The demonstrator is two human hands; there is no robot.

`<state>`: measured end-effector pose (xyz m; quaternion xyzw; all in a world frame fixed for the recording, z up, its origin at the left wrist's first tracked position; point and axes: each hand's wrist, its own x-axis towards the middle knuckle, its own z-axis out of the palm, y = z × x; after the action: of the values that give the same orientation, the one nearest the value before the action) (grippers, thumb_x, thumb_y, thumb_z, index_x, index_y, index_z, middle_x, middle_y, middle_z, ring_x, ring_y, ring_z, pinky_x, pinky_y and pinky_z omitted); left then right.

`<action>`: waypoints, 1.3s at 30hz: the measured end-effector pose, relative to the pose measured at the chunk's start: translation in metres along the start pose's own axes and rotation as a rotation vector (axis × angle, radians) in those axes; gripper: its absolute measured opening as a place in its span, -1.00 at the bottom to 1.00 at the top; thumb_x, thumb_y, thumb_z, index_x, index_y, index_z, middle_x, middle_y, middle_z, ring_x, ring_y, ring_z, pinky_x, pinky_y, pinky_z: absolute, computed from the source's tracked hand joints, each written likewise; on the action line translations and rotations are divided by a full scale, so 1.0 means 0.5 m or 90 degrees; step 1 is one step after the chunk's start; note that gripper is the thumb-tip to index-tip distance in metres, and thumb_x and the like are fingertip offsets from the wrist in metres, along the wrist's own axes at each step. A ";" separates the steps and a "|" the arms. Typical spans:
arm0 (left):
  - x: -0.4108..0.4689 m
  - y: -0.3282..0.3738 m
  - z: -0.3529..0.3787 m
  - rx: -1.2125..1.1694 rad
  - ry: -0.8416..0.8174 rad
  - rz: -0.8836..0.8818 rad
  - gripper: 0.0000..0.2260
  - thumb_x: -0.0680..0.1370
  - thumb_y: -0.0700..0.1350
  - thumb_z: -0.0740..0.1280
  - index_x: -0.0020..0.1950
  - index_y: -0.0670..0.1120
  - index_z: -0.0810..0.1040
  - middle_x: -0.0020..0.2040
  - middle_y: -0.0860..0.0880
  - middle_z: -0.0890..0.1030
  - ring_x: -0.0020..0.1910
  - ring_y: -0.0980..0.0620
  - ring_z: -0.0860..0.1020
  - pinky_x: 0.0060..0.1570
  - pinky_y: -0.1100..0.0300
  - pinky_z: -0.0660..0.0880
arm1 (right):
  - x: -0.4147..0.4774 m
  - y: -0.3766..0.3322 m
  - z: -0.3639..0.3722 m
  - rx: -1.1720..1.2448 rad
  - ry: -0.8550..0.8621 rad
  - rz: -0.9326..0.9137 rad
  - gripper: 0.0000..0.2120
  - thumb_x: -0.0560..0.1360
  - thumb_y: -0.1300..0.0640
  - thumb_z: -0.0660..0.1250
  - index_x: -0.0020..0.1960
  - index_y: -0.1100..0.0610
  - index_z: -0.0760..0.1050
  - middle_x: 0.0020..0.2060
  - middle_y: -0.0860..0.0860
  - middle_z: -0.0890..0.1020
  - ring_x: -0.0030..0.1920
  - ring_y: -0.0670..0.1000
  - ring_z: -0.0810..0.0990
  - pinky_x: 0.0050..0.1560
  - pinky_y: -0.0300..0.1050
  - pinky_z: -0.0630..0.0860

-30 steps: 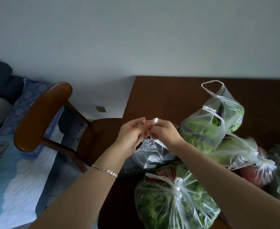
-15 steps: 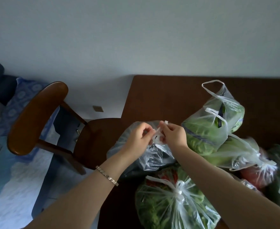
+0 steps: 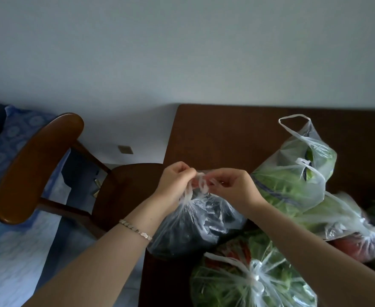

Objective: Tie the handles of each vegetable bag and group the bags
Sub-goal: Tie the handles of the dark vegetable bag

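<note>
Your left hand point(image 3: 175, 185) and right hand point(image 3: 233, 188) meet close together at chest level, knuckles up, fingers curled inward and pinched toward each other. Both forearms reach forward from the lower corners and converge. Your left wrist bends slightly down and wears a thin bracelet point(image 3: 135, 229); your right wrist stays straighter.

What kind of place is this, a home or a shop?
Most likely a home, perhaps a dining corner. A dark wooden table stands against a plain wall, a wooden chair is beside it, and blue patterned bedding lies at the left. Both hands work on the handles of a bag.
</note>
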<state>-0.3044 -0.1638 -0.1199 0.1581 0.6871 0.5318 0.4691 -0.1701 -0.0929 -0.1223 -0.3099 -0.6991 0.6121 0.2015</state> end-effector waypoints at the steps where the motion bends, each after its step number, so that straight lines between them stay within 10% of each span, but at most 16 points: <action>1: 0.008 -0.001 0.000 -0.024 -0.014 -0.026 -0.81 0.49 -0.32 0.24 -0.32 -0.15 0.41 -0.25 -0.18 0.53 -0.25 -0.07 0.57 -0.13 0.08 0.53 | 0.004 0.001 0.002 -0.019 0.033 -0.011 -0.75 0.37 0.36 0.42 -0.20 -0.01 0.61 -0.32 -0.12 0.66 -0.33 -0.21 0.60 -0.26 -0.36 0.53; 4: 0.022 -0.003 0.000 0.002 -0.009 -0.069 -0.81 0.49 -0.28 0.27 -0.32 -0.15 0.40 -0.21 -0.20 0.57 -0.21 -0.11 0.60 -0.02 0.02 0.55 | 0.014 0.006 0.008 -0.118 0.078 -0.024 -0.81 0.42 0.26 0.38 -0.25 -0.02 0.57 -0.36 -0.07 0.59 -0.44 -0.22 0.47 -0.40 -0.43 0.37; 11: 0.035 -0.009 -0.022 0.325 0.048 0.128 -0.89 0.47 -0.26 0.30 -0.23 -0.15 0.40 -0.42 0.00 0.58 -0.55 0.25 0.50 -0.52 0.47 0.39 | 0.018 0.003 0.040 -0.129 0.062 -0.112 -0.83 0.47 0.19 0.20 -0.24 0.25 0.43 -0.20 0.09 0.51 -0.18 -0.03 0.46 -0.13 -0.23 0.41; 16: 0.034 -0.001 -0.025 0.191 0.002 0.076 -0.84 0.47 -0.31 0.30 -0.27 -0.17 0.39 -0.54 0.00 0.57 -0.53 0.14 0.54 -0.46 0.34 0.49 | 0.031 0.005 0.045 -0.191 0.089 -0.062 -0.91 0.45 0.15 0.34 -0.13 0.09 0.43 -0.19 -0.05 0.51 -0.20 -0.15 0.48 -0.12 -0.28 0.46; 21: 0.037 -0.001 -0.033 0.173 0.000 0.031 -0.83 0.47 -0.25 0.36 -0.28 -0.14 0.42 -0.38 -0.09 0.58 -0.40 0.02 0.56 -0.23 0.13 0.56 | 0.031 0.016 0.051 -0.312 0.044 -0.095 -0.55 0.44 0.23 0.37 0.30 0.12 0.41 -0.03 -0.08 0.42 -0.10 -0.19 0.45 -0.01 -0.61 0.32; 32: 0.009 -0.003 -0.031 0.267 -0.031 0.138 -0.87 0.45 -0.29 0.32 -0.26 -0.15 0.42 -0.39 -0.07 0.51 -0.41 0.07 0.50 -0.31 0.14 0.48 | 0.038 -0.001 0.028 -0.255 -0.025 0.032 -0.88 0.42 0.26 0.33 -0.14 0.06 0.56 -0.32 -0.09 0.60 -0.34 -0.15 0.53 -0.31 -0.38 0.43; 39: 0.005 -0.015 -0.024 0.162 -0.014 0.039 -0.93 0.48 -0.20 0.34 -0.19 -0.14 0.49 -0.27 -0.07 0.53 -0.25 0.00 0.51 -0.16 0.10 0.48 | 0.009 0.014 0.032 0.019 0.012 -0.026 -0.66 0.35 0.49 0.34 -0.21 0.05 0.62 -0.36 -0.15 0.66 -0.31 -0.24 0.61 -0.30 -0.45 0.48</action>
<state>-0.3132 -0.1721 -0.1277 0.2428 0.7387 0.4525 0.4365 -0.1826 -0.1014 -0.1321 -0.2986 -0.6942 0.6149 0.2252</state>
